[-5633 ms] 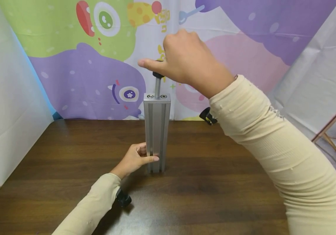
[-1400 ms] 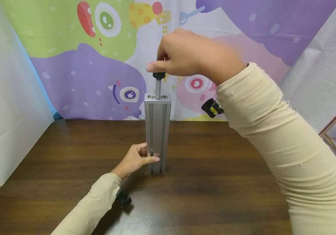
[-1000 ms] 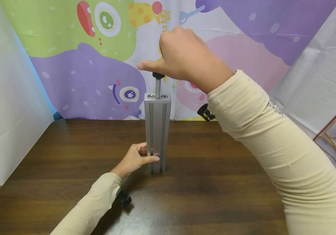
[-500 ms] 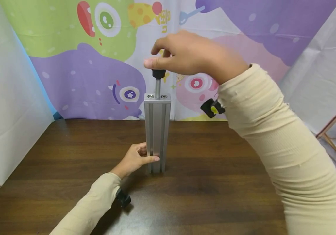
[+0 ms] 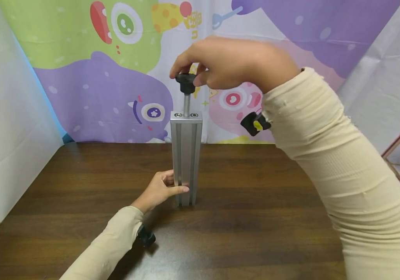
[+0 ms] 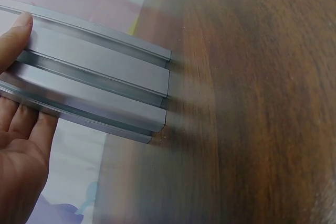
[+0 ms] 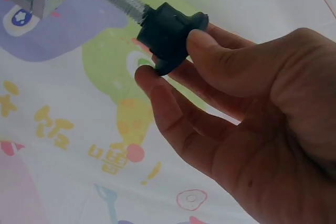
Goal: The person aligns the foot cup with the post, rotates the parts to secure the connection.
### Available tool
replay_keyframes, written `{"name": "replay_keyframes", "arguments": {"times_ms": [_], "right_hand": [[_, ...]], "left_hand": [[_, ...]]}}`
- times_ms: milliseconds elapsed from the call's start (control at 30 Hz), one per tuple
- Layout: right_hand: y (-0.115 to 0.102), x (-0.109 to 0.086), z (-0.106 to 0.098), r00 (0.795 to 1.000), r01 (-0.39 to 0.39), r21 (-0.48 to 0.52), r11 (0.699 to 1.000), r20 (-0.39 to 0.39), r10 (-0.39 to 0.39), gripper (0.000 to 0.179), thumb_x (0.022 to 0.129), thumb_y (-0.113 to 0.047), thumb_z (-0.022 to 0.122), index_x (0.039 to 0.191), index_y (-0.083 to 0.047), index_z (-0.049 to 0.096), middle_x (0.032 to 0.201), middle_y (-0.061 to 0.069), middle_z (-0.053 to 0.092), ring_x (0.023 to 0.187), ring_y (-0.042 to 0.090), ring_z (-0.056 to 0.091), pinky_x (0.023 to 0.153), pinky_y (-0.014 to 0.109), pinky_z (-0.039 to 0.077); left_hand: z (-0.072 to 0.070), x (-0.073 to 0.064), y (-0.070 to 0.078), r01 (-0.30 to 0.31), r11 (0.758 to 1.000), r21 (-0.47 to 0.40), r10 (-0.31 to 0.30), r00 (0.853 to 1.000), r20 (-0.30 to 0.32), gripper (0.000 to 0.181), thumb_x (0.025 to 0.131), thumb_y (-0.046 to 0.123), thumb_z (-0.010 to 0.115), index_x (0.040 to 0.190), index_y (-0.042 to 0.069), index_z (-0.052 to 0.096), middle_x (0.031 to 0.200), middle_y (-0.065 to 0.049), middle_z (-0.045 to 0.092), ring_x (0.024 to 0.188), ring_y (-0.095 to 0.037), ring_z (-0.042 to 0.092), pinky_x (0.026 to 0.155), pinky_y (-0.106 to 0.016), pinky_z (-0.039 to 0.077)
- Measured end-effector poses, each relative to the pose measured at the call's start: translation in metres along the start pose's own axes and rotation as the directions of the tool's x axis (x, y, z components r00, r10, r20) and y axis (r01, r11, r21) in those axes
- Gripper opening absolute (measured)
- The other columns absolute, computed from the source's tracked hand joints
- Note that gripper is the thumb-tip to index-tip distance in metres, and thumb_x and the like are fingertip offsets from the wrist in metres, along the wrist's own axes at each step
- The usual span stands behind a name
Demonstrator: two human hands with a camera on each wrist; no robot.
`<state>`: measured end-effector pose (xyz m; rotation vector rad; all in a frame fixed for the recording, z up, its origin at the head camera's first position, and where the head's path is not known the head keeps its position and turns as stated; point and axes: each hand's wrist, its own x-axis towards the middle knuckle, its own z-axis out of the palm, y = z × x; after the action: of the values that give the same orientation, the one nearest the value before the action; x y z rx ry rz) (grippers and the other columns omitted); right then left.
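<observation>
Printed cloth: the cartoon sheet (image 5: 98, 101) hangs behind the bench in front of you, green, purple and pink figures on white, with plainer white cloth (image 5: 7, 97) at your left side
Bench: dark brown wood-grain top (image 5: 263, 194) spreads below your arms, with light shining on its near part
Sleeves: both your arms are in cream cloth, the right sleeve (image 5: 329, 163) raised and bent, the left sleeve (image 5: 105, 245) low over the bench
Metal post: the grooved silver post (image 5: 186, 151) stands upright on the bench, in front of you and between your two arms
Right grip: your right grip (image 5: 228, 62) is up above the post, pinching the black knob, thumb on its near side and fingertips on the far side
Left grip: your left grip (image 5: 158, 190) holds the post near its foot, thumb across the front face, fingers behind its left edge
Black knob: the lobed knob (image 5: 186, 82) sits on top of the rod, well clear of the post's top plate
Wrist pieces: one black piece (image 5: 254, 123) shows at your right cuff, another (image 5: 146, 236) at your left
Rod: the threaded metal rod (image 5: 187, 104) joins knob and post
Fittings: two round fittings, one of them right of the rod (image 5: 194, 115), flank it on the top plate
</observation>
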<state>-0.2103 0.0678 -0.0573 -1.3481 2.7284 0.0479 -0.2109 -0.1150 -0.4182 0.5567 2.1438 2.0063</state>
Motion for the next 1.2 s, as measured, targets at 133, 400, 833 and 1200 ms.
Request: {"name": "replay_keyframes", "arguments": {"times_ms": [133,400,833,1200], "right_hand": [[0.001,0.002,0.004,0.998,-0.033,-0.029,0.999,-0.063,0.031,0.032,0.098,-0.015,0.053,0.129,-0.011,0.059,0.109,0.008,0.063,0.088,0.022,0.058,0.083,0.034,0.043],[-0.009,0.013,0.019,0.91,-0.35,-0.053,0.935,-0.258,0.326,0.067,0.085,-0.073,0.047,0.071,-0.009,0.059,0.065,0.001,0.052,0.069,0.02,0.051,0.066,0.033,0.044],[-0.013,0.018,0.023,0.862,-0.436,-0.016,0.9,-0.293,0.412,0.071,0.082,-0.077,0.045,0.082,-0.009,0.066,0.082,0.007,0.063,0.081,0.029,0.059,0.078,0.039,0.049],[-0.006,0.003,0.007,0.992,-0.113,-0.026,0.993,-0.051,0.112,0.051,0.097,-0.043,0.053,0.14,-0.015,0.049,0.136,0.005,0.055,0.119,0.023,0.056,0.099,0.04,0.043]], "left_hand": [[0.0,0.0,0.0,-0.002,1.0,0.002,0.002,1.0,0.001,0.046,0.078,0.005,0.078,0.119,-0.006,0.06,0.102,-0.019,0.071,0.093,-0.017,0.07,0.084,-0.029,0.055],[-0.001,-0.001,0.0,0.0,1.0,-0.007,0.0,1.0,0.001,0.042,0.078,0.004,0.078,0.115,-0.007,0.062,0.102,-0.018,0.071,0.093,-0.016,0.07,0.084,-0.028,0.055],[-0.003,0.0,0.001,-0.012,1.0,-0.002,0.012,1.0,0.004,0.042,0.078,0.004,0.078,0.115,-0.008,0.061,0.102,-0.019,0.071,0.092,-0.015,0.07,0.083,-0.027,0.055],[-0.003,-0.002,0.002,-0.006,1.0,0.005,0.006,1.0,-0.001,0.042,0.078,0.004,0.078,0.114,-0.008,0.062,0.101,-0.02,0.071,0.092,-0.015,0.07,0.083,-0.027,0.054]]}}
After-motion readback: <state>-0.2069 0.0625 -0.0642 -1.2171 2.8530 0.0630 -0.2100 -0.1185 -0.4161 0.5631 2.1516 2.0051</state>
